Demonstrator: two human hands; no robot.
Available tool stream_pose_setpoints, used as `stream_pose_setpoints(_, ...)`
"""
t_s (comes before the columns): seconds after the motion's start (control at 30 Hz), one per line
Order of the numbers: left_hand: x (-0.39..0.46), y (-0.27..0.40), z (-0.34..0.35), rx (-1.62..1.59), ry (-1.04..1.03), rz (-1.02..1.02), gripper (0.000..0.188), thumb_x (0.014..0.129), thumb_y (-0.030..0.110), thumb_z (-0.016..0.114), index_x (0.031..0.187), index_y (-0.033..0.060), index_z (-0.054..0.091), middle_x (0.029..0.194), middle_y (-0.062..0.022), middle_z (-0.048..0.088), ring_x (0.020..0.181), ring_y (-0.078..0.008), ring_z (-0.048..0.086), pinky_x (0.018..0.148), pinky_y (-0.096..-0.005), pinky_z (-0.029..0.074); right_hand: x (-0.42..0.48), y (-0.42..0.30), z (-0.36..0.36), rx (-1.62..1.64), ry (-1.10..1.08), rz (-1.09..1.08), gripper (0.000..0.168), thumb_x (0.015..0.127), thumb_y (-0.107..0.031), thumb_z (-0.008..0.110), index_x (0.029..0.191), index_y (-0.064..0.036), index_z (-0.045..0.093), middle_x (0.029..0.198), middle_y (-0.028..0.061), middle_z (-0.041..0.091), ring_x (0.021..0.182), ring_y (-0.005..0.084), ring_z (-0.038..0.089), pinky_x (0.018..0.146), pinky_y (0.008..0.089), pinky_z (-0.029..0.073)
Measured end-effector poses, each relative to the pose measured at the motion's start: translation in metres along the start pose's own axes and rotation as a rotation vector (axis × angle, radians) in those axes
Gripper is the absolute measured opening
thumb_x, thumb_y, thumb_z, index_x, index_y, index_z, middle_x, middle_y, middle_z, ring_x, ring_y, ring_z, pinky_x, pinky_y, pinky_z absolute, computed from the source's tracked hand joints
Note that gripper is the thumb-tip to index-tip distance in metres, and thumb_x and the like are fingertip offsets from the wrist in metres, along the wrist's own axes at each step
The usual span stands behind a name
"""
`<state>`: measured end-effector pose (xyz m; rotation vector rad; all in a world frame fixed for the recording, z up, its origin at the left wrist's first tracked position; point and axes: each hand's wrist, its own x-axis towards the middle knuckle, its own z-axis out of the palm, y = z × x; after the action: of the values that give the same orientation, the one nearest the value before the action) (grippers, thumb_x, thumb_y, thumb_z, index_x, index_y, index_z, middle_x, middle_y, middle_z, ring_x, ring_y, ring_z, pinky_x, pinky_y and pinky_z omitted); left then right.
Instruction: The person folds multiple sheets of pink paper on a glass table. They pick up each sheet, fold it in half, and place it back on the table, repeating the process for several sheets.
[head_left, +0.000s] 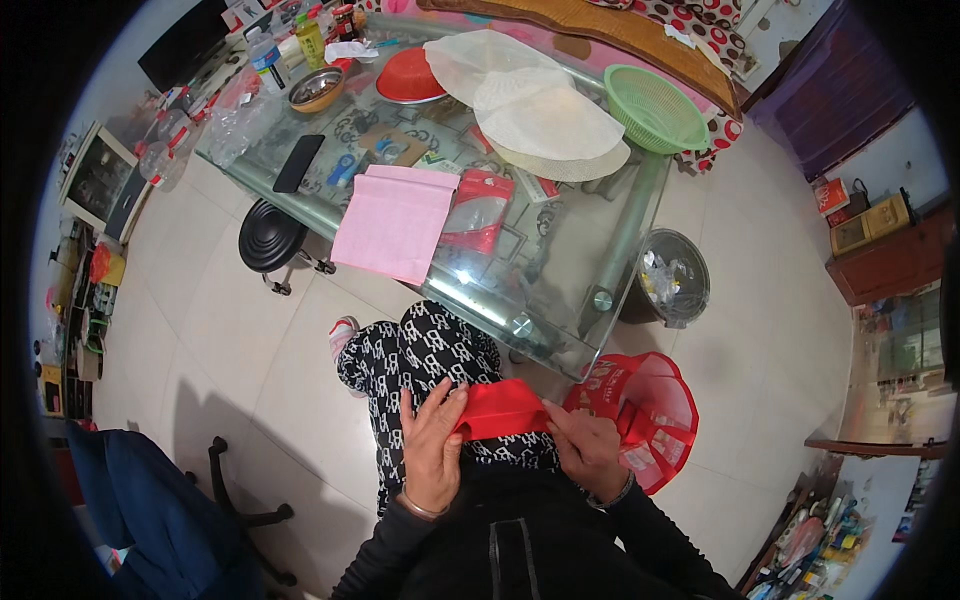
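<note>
A folded piece of red fabric or paper (502, 409) spans my two hands above my lap. My left hand (433, 446) has its left end between thumb and fingers, the other fingers stretched out. At the opposite end, my right hand (589, 448) pinches it between thumb and curled fingers. On the floor by my right hand sits a red bin (675, 371) with red pieces inside. Ahead of me, a stack of pink sheets (397, 217) lies at the near edge of the glass table (480, 300), beside a red-and-clear packet (480, 214).
A black phone (298, 163), a red bowl (411, 73), white round sheets (551, 120) and a green basket (652, 109) are on the table. Around it stand a black stool (271, 236) and a lined trash bin (675, 277). Someone's dark-clothed leg (142, 495) shows at lower left.
</note>
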<state>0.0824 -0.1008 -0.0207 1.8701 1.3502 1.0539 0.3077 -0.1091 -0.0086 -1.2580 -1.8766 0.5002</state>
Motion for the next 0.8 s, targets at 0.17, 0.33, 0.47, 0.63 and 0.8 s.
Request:
stream_pose_setpoints(0.17,0.0,-0.001,0.005,-0.018,0.047,-0.017,0.039,0.104,0.023,0.045,0.134,0.0008,0.058,0.129,-0.0116,0.064,0.131,-0.0318,0.052,0.118,-0.0568,0.012,-0.002,0.001,0.001,-0.008,-0.013,-0.001,0.034,0.085,0.004,0.066,0.119,0.003,0.066,0.066,0.0112,0.057,0.054,0.024,0.059,0.049,0.0344,0.046)
stream_pose_setpoints(0.33,-0.002,-0.003,0.006,-0.028,0.054,-0.017,0.039,0.104,0.021,0.045,0.133,-0.0001,0.058,0.129,-0.0117,0.064,0.13,-0.0321,0.052,0.118,-0.0568,0.012,-0.003,-0.001,0.004,0.013,-0.051,0.023,0.033,0.085,0.005,0.065,0.118,0.004,0.066,0.068,0.0133,0.06,0.054,0.0251,0.06,0.051,0.0334,0.046)
stream_pose_setpoints(0.47,0.0,-0.003,0.007,-0.047,0.051,-0.052,0.046,0.101,0.031,0.052,0.132,-0.0009,0.058,0.13,-0.0128,0.064,0.13,-0.0333,0.052,0.118,-0.0567,0.013,-0.006,0.003,0.003,-0.009,0.002,0.07,0.028,0.088,0.002,0.064,0.116,0.002,0.068,0.07,0.0132,0.061,0.056,0.026,0.061,0.055,0.0333,0.047)
stream_pose_setpoints(0.63,0.004,-0.011,0.005,-0.132,0.05,-0.016,0.06,0.094,0.05,0.057,0.125,-0.0015,0.063,0.129,-0.0157,0.063,0.126,-0.0358,0.054,0.112,-0.0505,0.03,-0.036,0.032,-0.039,-0.193,0.122,0.332,0.02,0.091,-0.001,0.062,0.109,0.003,0.069,0.108,0.0177,0.072,0.078,0.0305,0.071,0.069,0.0349,0.056)
stream_pose_setpoints(0.8,0.04,0.02,-0.018,-0.882,-0.122,-0.116,0.081,0.099,0.065,0.033,0.099,-0.0079,0.068,0.092,-0.0181,0.065,0.082,-0.0263,0.062,0.077,-0.0346,0.049,-0.098,0.073,-0.12,-0.5,-0.034,0.788,0.022,0.095,-0.017,0.061,0.106,0.001,0.067,0.086,0.019,0.071,0.076,0.0354,0.07,0.067,0.0415,0.054)
